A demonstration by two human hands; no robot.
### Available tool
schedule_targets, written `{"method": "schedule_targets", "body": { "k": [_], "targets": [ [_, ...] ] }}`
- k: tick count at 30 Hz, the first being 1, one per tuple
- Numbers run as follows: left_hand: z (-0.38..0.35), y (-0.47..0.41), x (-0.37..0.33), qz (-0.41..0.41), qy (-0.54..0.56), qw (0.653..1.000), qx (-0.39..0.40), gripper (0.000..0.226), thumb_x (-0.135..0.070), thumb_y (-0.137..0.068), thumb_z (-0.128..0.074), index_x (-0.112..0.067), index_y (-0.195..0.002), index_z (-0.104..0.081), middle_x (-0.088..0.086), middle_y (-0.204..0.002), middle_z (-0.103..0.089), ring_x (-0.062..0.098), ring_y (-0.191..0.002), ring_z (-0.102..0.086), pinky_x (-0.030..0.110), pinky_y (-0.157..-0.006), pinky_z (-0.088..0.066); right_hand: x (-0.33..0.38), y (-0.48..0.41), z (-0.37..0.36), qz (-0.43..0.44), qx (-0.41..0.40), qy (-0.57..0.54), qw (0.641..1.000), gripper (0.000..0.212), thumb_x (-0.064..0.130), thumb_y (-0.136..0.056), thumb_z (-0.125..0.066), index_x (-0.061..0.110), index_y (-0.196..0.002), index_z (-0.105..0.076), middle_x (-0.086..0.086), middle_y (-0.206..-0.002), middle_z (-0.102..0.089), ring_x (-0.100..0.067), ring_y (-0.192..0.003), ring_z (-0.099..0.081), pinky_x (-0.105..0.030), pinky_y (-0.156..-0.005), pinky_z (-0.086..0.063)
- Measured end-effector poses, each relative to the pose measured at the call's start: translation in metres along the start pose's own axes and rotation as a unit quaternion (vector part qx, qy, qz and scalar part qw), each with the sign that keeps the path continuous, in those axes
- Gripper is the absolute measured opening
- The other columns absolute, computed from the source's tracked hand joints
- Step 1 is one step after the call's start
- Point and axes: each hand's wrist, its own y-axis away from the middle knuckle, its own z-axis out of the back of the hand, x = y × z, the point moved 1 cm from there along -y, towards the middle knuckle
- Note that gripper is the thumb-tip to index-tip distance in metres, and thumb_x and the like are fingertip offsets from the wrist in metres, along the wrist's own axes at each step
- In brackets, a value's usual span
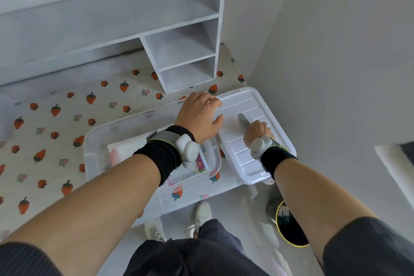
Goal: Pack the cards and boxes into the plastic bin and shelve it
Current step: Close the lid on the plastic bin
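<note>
While bent over the strawberry-print cloth-covered worktop (67, 123), seen from above with both forearms reaching forward. Translucent rectangular plastic bin (96, 141) near the worktop's front right corner, its front wall close to the front edge. Inside the bin, white and pink flat boxes (125, 148) and colourful printed cards (199, 163), partly hidden under the left wrist; how many, impossible to tell. White ribbed plastic lid (251, 105) just beside the bin on the right, at the worktop's right edge, its near end jutting past the front edge; whether flat or slightly tilted, unclear.

Left hand (199, 114) spread open, palm down, fingers lying across the left edge of the lid where it meets the bin's far right corner; pressing rather than gripping, nothing enclosed. Right hand (257, 130) curled closed around the raised grey handle (244, 119) at the middle of the lid, knuckles up, fingers tucked out of sight beneath.

Black wristbands with white rounded sensor pods (188, 150) strapped on both wrists. White open shelving unit (183, 51) standing on the worktop's far side, with one long shelf above and two small cubbies at its right end, all bare. Plain pale wall (336, 51) along the right. Below the front edge, dark trousers and white shoes (202, 213) on a grey floor.
</note>
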Motion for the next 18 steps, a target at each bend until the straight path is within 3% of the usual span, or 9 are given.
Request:
{"method": "schedule_targets", "body": {
  "k": [3,5,7,10,13,18],
  "targets": [
    [0.015,0.006,0.000,0.005,-0.004,1.000,-0.013,0.041,-0.042,-0.090,-0.055,-0.018,-0.121,-0.065,0.002,-0.124,-0.066,0.027,-0.122,-0.054,0.040,-0.107,-0.039,-0.012,0.010,0.028,-0.003,-0.025,-0.008,1.000,0.041,0.018,-0.093,-0.054,0.007,-0.133,-0.052,-0.013,-0.140,-0.052,-0.034,-0.131,-0.052,-0.044,-0.104,-0.045],
    [0.024,0.009,0.000,0.010,-0.003,1.000,-0.019,0.042,-0.044,-0.091,-0.053,-0.018,-0.122,-0.064,0.002,-0.125,-0.064,0.028,-0.124,-0.052,0.041,-0.106,-0.040,-0.017,0.015,0.049,0.008,-0.046,-0.032,0.998,0.034,0.019,-0.091,-0.052,0.008,-0.123,-0.058,-0.013,-0.133,-0.058,-0.034,-0.122,-0.059,-0.041,-0.096,-0.050],
    [0.036,0.017,0.000,0.017,-0.005,0.999,-0.029,0.044,-0.046,-0.092,-0.050,-0.019,-0.125,-0.062,0.002,-0.128,-0.062,0.028,-0.126,-0.050,0.041,-0.107,-0.039,-0.017,0.025,0.071,0.030,-0.061,-0.044,0.997,0.020,0.022,-0.088,-0.054,0.009,-0.102,-0.061,-0.013,-0.116,-0.064,-0.032,-0.098,-0.066,-0.037,-0.078,-0.052],
    [0.054,0.030,0.003,0.031,-0.006,0.998,-0.059,0.045,-0.046,-0.094,-0.049,-0.019,-0.128,-0.060,0.003,-0.130,-0.060,0.028,-0.124,-0.051,0.040,-0.104,-0.041,-0.005,0.046,0.097,0.082,-0.075,-0.025,0.994,0.015,0.024,-0.085,-0.056,0.012,-0.077,-0.053,-0.010,-0.091,-0.064,-0.023,-0.064,-0.057,-0.031,-0.060,-0.045],
    [0.072,0.047,0.012,0.061,0.005,0.993,-0.105,0.045,-0.044,-0.093,-0.051,-0.017,-0.129,-0.057,0.007,-0.132,-0.057,0.030,-0.122,-0.051,0.040,-0.100,-0.041,0.015,0.069,0.113,0.136,-0.092,0.009,0.986,0.018,0.029,-0.083,-0.058,0.011,-0.077,-0.055,-0.007,-0.083,-0.062,-0.024,-0.065,-0.058,-0.030,-0.055,-0.043],
    [0.088,0.089,0.043,0.134,0.016,0.978,-0.157,0.044,-0.041,-0.094,-0.053,-0.017,-0.131,-0.054,0.009,-0.131,-0.055,0.031,-0.116,-0.053,0.042,-0.098,-0.045,0.061,0.104,0.108,0.235,-0.105,0.092,0.962,0.024,0.034,-0.082,-0.060,0.012,-0.091,-0.059,-0.008,-0.094,-0.065,-0.032,-0.082,-0.062,-0.031,-0.063,-0.043]
  ]
}}
